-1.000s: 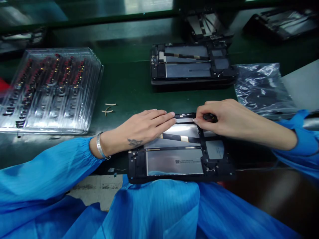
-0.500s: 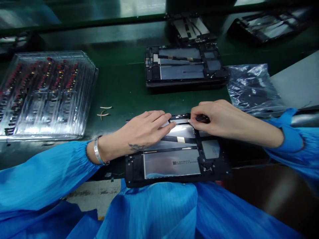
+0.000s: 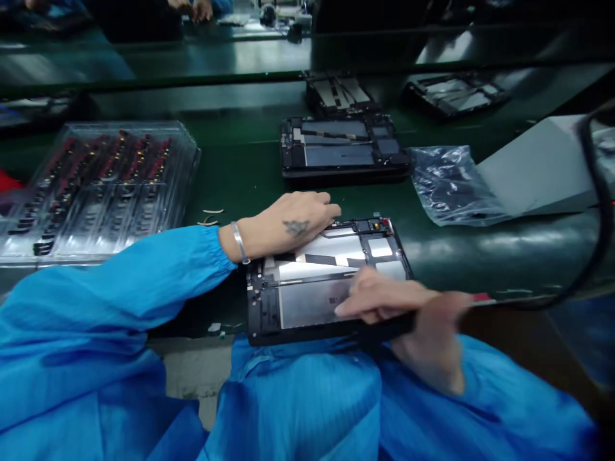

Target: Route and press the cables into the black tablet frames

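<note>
An opened tablet [image 3: 312,307] with silver battery plates and black tape strips lies at the bench's front edge, close to my body. My left hand [image 3: 300,221] rests at its upper left edge, fingers curled down and fingertips partly hidden. Over the lower right of the tablet is my right hand [image 3: 423,326], smeared by motion, with its fingers closed around a dark slim tool [image 3: 384,330] whose kind is unclear. A black cord [image 3: 596,211] with a red and pale end runs up behind this hand; whether it joins the tool is not visible.
Stacked clear trays [image 3: 120,192] of small red and black parts stand left. Beyond the tablet are a stack of opened tablets [image 3: 341,150], a clear plastic bag [image 3: 451,186] and a white sheet [image 3: 538,166]. Thin strips [image 3: 211,218] lie near my left wrist. Another person's hands [image 3: 195,9] show far back.
My right hand has moved from the tablet's upper edge down toward its lower right. My left hand has shifted to the upper edge. The view has tilted up, and a black cord now shows at right.
</note>
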Action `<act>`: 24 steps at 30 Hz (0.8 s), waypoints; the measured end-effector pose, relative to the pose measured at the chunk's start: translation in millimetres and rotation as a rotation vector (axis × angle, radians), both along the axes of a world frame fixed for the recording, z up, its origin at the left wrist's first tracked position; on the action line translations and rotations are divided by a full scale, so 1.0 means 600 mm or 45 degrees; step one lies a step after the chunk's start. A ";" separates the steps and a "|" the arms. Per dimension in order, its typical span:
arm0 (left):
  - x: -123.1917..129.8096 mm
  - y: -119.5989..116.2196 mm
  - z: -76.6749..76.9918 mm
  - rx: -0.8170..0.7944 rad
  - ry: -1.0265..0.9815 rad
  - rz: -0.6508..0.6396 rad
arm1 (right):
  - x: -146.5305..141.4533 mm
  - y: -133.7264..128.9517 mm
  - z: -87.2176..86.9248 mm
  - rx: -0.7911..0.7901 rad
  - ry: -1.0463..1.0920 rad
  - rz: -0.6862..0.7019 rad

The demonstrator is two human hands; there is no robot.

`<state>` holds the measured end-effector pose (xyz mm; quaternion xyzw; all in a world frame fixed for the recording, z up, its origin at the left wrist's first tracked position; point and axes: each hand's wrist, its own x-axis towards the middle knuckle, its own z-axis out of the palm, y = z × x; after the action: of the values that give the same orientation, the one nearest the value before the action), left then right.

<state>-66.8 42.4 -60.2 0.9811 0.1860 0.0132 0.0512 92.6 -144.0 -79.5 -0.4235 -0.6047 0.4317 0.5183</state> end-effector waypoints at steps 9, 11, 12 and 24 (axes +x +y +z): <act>0.002 0.037 0.037 -0.739 -0.113 0.188 | -0.056 0.015 -0.052 0.501 -0.155 -0.099; -0.001 0.036 0.046 -0.845 -0.203 0.156 | -0.058 0.014 -0.050 0.522 -0.194 -0.134; -0.002 0.035 0.049 -0.918 -0.248 0.154 | -0.056 0.013 -0.049 0.534 -0.223 -0.120; -0.019 0.035 0.103 -1.268 -0.726 0.299 | 0.120 0.044 0.018 0.805 -0.936 -0.112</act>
<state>-78.2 63.4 1.6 0.7695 0.2560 0.1931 0.5523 164.7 -117.7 -69.0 -0.3948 -0.8307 0.0263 0.3916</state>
